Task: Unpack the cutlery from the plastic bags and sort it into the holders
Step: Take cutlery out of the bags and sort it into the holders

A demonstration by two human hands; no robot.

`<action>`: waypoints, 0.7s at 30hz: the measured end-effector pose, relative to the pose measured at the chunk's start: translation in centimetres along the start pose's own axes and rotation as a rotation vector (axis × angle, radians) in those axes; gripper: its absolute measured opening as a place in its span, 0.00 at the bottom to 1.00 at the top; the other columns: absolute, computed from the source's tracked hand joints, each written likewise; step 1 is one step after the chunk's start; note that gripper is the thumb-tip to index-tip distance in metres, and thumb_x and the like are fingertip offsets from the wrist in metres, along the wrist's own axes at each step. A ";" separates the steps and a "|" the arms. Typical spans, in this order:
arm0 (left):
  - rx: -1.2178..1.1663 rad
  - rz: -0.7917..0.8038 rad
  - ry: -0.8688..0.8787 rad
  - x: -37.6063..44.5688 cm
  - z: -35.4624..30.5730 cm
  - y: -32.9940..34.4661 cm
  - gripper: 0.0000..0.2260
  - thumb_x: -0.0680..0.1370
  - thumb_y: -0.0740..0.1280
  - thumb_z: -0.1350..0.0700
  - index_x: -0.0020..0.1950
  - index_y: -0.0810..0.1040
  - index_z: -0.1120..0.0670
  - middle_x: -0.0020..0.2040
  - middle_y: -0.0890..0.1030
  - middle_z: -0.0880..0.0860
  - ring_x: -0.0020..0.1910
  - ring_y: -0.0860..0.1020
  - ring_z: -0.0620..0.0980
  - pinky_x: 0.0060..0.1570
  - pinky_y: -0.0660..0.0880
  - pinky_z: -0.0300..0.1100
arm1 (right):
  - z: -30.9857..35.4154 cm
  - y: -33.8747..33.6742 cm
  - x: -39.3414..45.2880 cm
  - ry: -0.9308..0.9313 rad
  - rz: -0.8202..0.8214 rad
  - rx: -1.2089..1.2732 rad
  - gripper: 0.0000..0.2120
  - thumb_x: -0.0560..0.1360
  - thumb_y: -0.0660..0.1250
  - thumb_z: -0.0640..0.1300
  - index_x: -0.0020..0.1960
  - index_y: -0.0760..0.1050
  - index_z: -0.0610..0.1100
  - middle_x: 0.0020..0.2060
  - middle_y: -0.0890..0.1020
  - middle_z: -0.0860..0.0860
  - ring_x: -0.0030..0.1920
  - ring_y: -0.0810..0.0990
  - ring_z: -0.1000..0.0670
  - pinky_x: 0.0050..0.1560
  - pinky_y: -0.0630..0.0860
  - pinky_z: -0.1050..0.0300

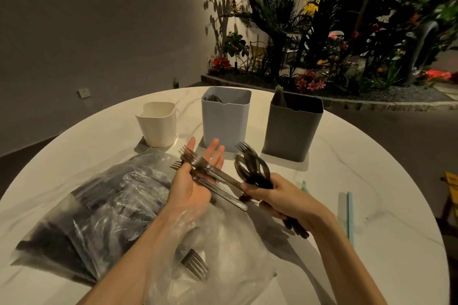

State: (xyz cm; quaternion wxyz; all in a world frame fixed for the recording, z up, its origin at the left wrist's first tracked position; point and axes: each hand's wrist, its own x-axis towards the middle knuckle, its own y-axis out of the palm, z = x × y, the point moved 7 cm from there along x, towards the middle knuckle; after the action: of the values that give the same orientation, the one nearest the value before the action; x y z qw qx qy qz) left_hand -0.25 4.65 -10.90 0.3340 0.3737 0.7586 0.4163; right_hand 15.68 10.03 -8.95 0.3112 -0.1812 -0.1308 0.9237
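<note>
On the round white marble surface point(347, 205), three holders stand in a row, and the tall pale-blue plastic holder point(225, 119) in the middle is taken as the landmark: a short cream holder point(157, 126) stands to its left and a tall grey holder point(292, 129) to its right. Just in front of the blue holder, the left hand point(193, 181) is held palm up with its fingers spread flat, and several steel forks point(210, 171) are laid across the palm, tines pointing away and to the left. The right hand point(280, 200), in front of the gap between the blue and grey holders, is closed round a bundle of dark translucent plastic forks and spoons point(252, 168), heads up. A clear crumpled plastic bag point(223, 255) lies nearer the person than the blue holder, with one more steel fork point(195, 264) inside it, and a full bag of dark cutlery point(99, 205) lies to the near left. Dark utensil heads already show inside the blue holder, so the dark bundle is probably meant for it. The sorting would best be done one kind at a time: the steel forks should be gathered with tines aligned before being lowered handle-first, so none slide off the flat palm, and the dark bundle should be eased in upright, not dropped, since the light holder could be tipped.
</note>
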 end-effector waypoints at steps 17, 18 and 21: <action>0.957 0.582 -0.527 -3.9 5.3 1.4 0.11 0.79 0.68 0.61 0.60 0.82 0.61 0.39 0.81 0.59 0.34 0.81 0.51 0.38 0.80 0.40 | 1.1 -3.8 -0.1 -0.296 -0.582 0.178 0.05 0.83 0.62 0.51 0.56 0.74 0.52 0.48 0.81 0.54 0.50 0.78 0.57 0.47 0.71 0.66; 0.917 0.599 -0.557 -4.0 5.7 1.4 0.10 0.81 0.65 0.61 0.61 0.79 0.61 0.34 0.76 0.56 0.29 0.77 0.48 0.32 0.78 0.38 | 1.2 -3.4 0.0 -0.310 -0.594 0.171 0.02 0.83 0.62 0.51 0.54 0.73 0.55 0.49 0.80 0.53 0.49 0.78 0.57 0.46 0.71 0.65; 0.612 0.517 -0.554 -3.4 5.7 1.6 0.04 0.83 0.61 0.61 0.55 0.74 0.60 0.29 0.67 0.52 0.22 0.69 0.46 0.23 0.71 0.38 | 1.2 -3.6 -0.6 -0.303 -0.804 0.169 0.05 0.83 0.63 0.52 0.49 0.70 0.55 0.49 0.76 0.48 0.41 0.76 0.52 0.41 0.73 0.59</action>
State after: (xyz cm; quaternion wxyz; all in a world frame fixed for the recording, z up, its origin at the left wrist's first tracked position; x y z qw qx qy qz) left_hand 6.54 4.56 -11.27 0.2840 0.7275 0.6112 0.1285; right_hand 17.49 12.27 -6.44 0.6369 0.0479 -0.1593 0.7528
